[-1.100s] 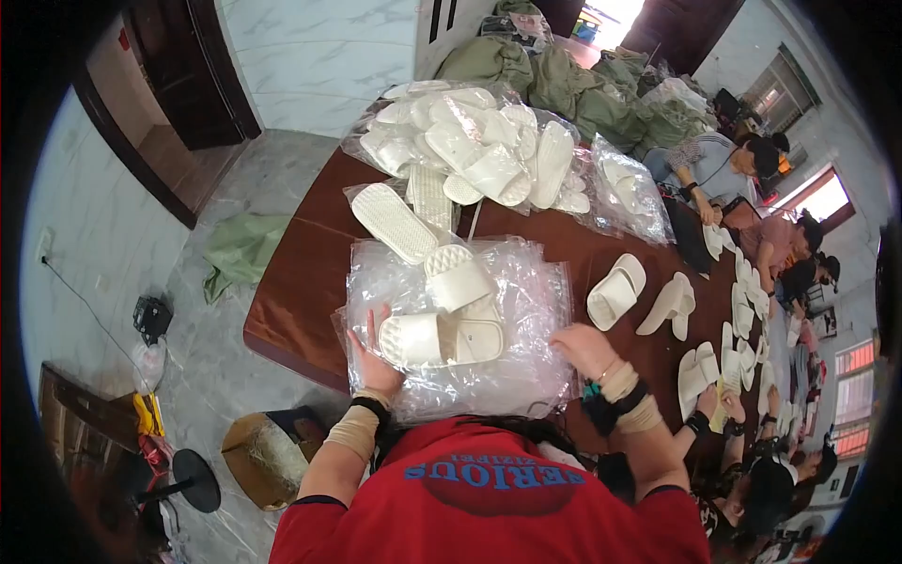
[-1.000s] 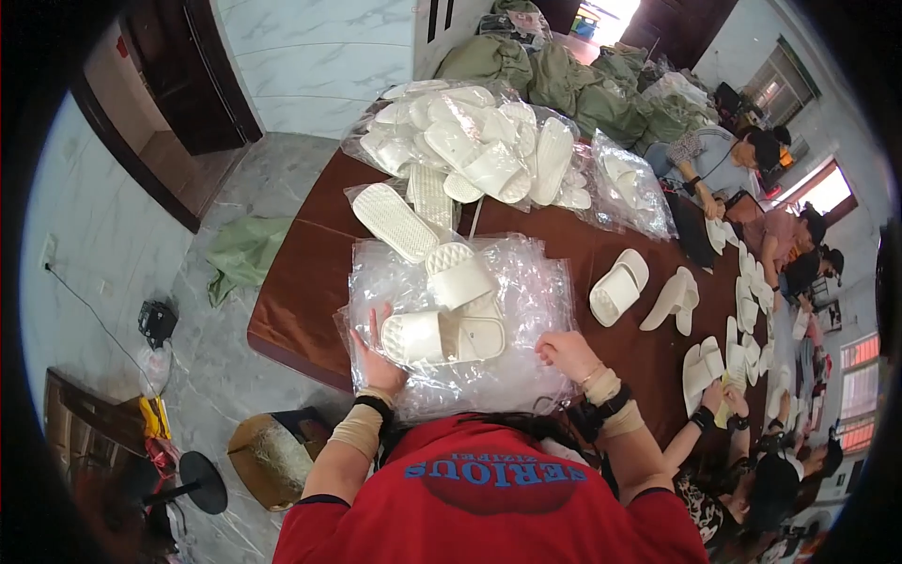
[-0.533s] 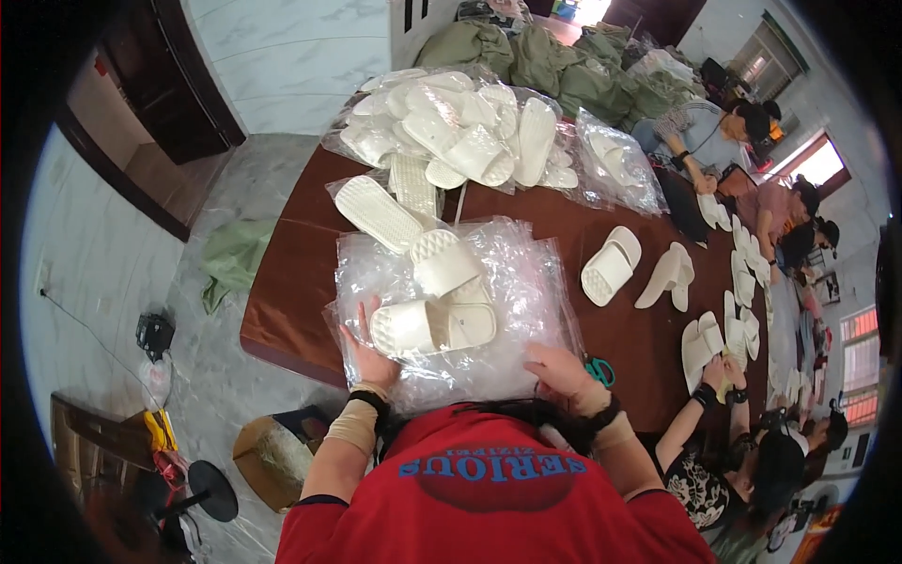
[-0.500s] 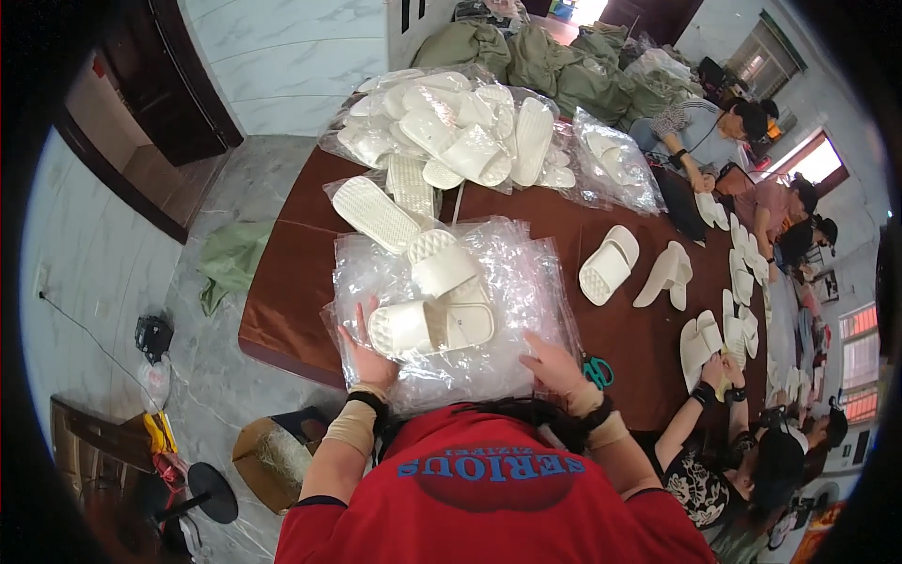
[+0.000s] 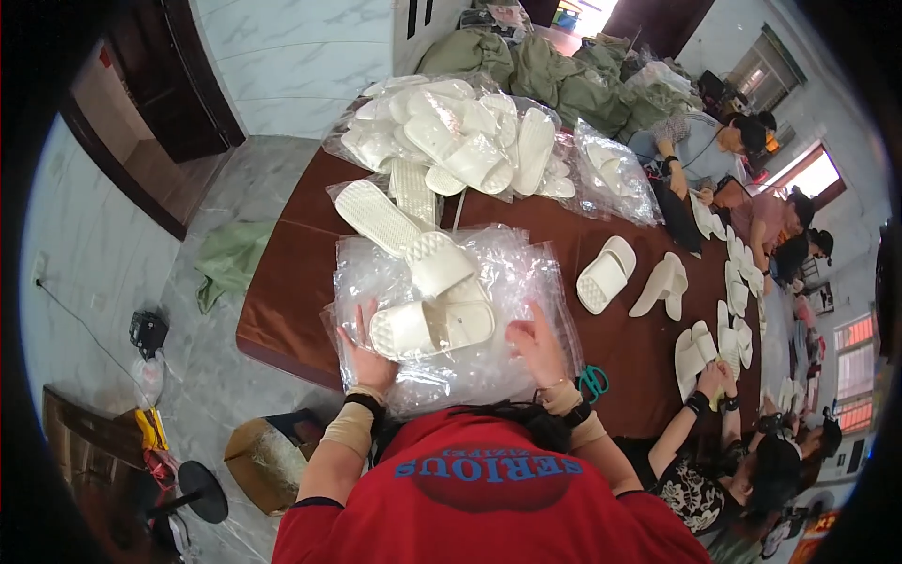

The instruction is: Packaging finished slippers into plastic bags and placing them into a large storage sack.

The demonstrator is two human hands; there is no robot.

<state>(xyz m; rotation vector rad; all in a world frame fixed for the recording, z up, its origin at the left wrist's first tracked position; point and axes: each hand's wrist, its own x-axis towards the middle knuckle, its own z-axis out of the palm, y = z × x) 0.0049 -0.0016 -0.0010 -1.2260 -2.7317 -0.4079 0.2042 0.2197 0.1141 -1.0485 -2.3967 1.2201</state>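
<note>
In front of me a stack of clear plastic bags (image 5: pixel 526 282) lies on the brown-covered table. A white slide sandal (image 5: pixel 404 329) rests on the bags, and another white slide (image 5: pixel 443 266) lies just beyond, partly overlapping it. My left hand (image 5: pixel 369 355) is at the stack's left side, fingers spread, thumb close to the nearer slide. My right hand (image 5: pixel 540 350) is over the right part of the bags with its fingers apart and nothing in them. A third slide (image 5: pixel 374 214) leans at the stack's far left corner.
Bagged white slides (image 5: pixel 460 127) are heaped at the table's far side. Two loose slides, one upright (image 5: pixel 606 274) and one on its side (image 5: pixel 662 287), lie to the right. Green-handled scissors (image 5: pixel 593 383) sit near my right wrist. Co-workers' hands (image 5: pixel 716 381) handle slides along the right edge.
My right hand has moved inward and up over the bags, its fingers now pointing away from me. My left hand and the slides on the stack stay about where they were.
</note>
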